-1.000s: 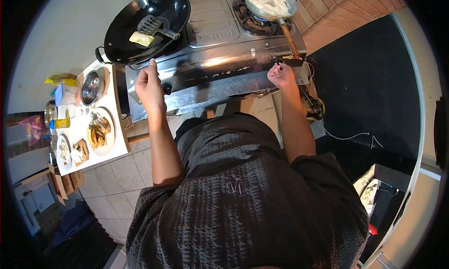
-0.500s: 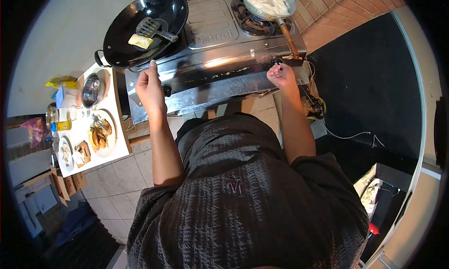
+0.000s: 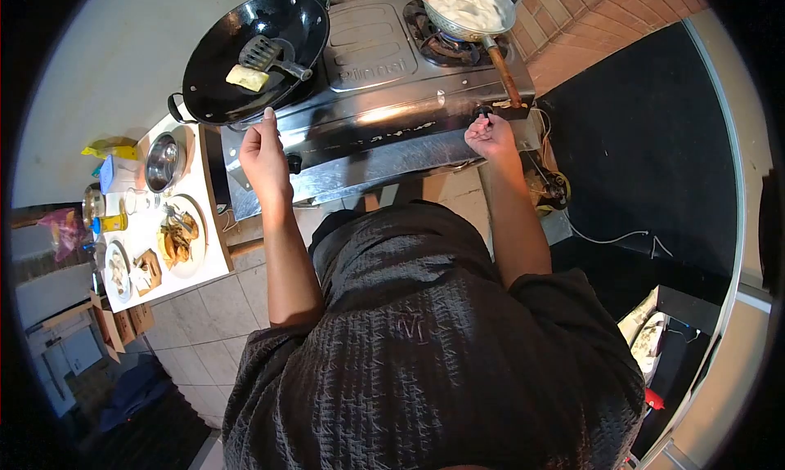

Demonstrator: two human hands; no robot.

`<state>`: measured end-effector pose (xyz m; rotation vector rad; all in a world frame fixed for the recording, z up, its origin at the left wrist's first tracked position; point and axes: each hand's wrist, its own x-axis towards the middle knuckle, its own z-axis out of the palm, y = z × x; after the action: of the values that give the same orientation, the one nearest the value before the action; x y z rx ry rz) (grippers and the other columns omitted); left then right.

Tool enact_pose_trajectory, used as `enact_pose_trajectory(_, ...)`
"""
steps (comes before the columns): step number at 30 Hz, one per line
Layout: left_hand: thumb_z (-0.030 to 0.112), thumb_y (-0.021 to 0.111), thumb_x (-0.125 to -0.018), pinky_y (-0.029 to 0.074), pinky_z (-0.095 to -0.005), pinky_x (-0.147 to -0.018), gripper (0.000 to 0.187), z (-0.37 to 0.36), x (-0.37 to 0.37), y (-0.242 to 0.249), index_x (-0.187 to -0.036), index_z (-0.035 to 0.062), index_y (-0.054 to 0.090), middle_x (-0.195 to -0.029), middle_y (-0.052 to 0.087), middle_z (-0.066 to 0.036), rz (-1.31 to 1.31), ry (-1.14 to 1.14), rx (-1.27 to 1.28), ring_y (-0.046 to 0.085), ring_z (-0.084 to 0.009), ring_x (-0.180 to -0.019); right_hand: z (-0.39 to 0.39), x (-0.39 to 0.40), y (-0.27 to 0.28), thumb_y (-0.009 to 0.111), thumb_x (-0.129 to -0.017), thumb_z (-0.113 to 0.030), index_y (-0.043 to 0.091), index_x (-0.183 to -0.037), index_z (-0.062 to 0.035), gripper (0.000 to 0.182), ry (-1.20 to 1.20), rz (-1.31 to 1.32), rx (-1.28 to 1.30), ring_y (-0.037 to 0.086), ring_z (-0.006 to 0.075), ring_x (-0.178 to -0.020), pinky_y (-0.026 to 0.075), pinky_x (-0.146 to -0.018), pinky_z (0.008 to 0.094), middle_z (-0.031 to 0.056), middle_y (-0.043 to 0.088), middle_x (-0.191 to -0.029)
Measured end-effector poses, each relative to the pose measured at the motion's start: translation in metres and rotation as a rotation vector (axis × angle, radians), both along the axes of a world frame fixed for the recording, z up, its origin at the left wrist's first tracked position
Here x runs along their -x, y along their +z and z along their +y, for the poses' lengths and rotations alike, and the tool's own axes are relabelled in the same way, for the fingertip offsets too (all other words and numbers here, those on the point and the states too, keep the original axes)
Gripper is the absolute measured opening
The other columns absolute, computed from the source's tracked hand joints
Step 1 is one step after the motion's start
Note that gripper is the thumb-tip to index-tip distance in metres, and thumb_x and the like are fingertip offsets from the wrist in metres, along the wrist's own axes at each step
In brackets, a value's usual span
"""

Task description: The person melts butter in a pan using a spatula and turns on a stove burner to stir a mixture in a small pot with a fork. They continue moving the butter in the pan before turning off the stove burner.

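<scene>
Resting in the black wok (image 3: 211,65) at the upper left of the frame, the slotted turner (image 3: 260,53) is out of anyone's grip, its head just beside a pale yellow folded piece of food (image 3: 247,78) and its handle towards the wok's right side. The left hand (image 3: 263,155) is near the wok's lower rim, fingers folded in, thumb pointing up, nothing visible in its hold — a dark knob (image 3: 293,163) sits just beside it. At upper centre-right, the right hand (image 3: 491,136) has its fingers curled inwards by another knob (image 3: 484,110); no object shows in them, and whether they touch the knob I cannot tell.

Higher up, a wooden-handled pan (image 3: 446,24) holds pale, whitish pieces (image 3: 464,7) over a blue flame (image 3: 448,38) on the stove (image 3: 368,49). On the white tabletop (image 3: 214,253) at left are a metal bowl (image 3: 166,161), a large plate (image 3: 200,222) of browned food (image 3: 173,245) with utensils on it — and, lower left, a smaller plate (image 3: 109,261) bearing whitish pieces.
</scene>
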<state>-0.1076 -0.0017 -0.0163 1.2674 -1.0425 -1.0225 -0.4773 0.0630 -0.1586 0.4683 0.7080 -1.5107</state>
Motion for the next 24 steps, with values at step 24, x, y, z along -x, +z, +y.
enact_pose_trajectory(24, 0.023, 0.058, -0.089, 0.019, -0.0200, -0.047, 0.035, -0.015, -0.044, 0.023, -0.059, 0.0091, 0.047, -0.055, 0.038, 0.009, 0.027, 0.081, -0.026, 0.027, -0.0016, -0.052, -0.031, -0.132, 0.126, 0.057, -0.085, -0.023, 0.054, -0.076, -0.0053, 0.020, 0.505, 0.855, 0.052, 0.042, 0.0068, -0.053, 0.033, -0.049, 0.0212, -0.0034, 0.046, -0.061)
